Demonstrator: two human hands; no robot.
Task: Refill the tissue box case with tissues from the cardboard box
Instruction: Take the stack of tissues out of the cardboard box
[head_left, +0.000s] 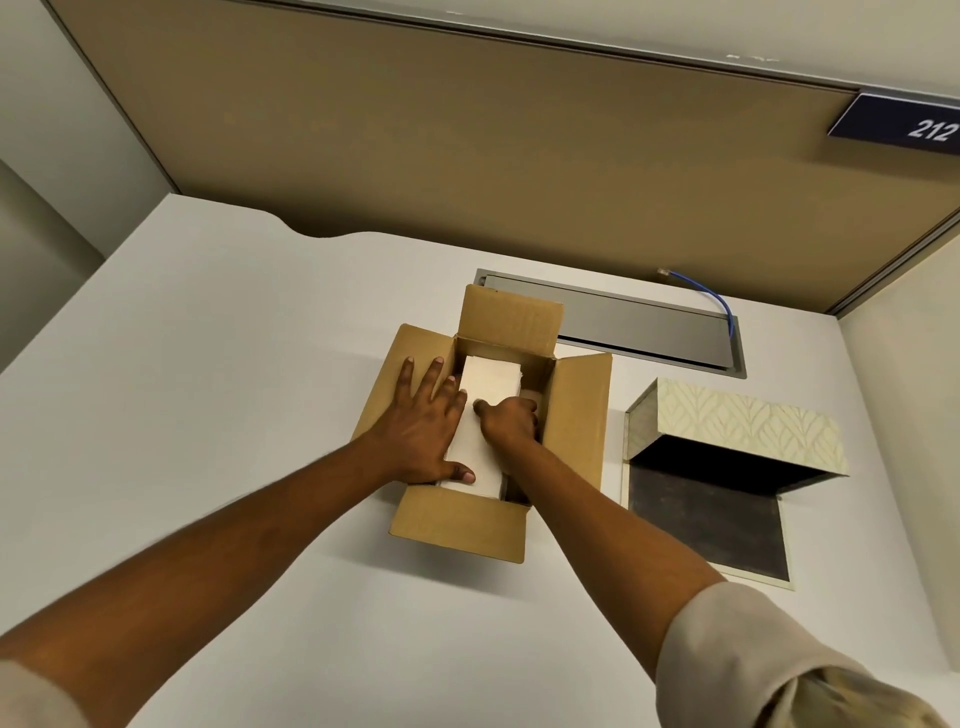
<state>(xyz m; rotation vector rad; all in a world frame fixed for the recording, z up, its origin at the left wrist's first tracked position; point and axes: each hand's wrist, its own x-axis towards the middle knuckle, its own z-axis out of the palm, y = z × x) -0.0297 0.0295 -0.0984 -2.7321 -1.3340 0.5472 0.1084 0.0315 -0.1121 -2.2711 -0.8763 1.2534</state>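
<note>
**Both hands in the cardboard box, tissue case open beside it**

A white tabletop (218, 364) fills the lower view, backed by a tan partition panel (467, 156) with a grey frame. A dark blue sign (898, 124) reading 212 hangs at the panel's upper right. Set into the tabletop near the panel is a grey metal cable tray (639, 322), with a blue cable (719, 301) curving into its far right corner.

The cardboard box (457, 525) stands near the middle of the tabletop, all 4 flaps folded outward. Inside lies a white stack of tissues (491, 379). The left hand (426, 421) lies flat over the box's left flap and the stack's left edge, fingers (431, 376) spread wide, thumb resting on the tissues near the front. The right hand (509, 418) is curled down over the stack's right side, its fingers bent into the gap beside the tissues (whether they actually clasp the stack cannot be told).

Just right of the box, apart from it, sits the tissue box case (737, 426), cream with a leaf pattern, its lid raised and its dark interior exposed.
</note>
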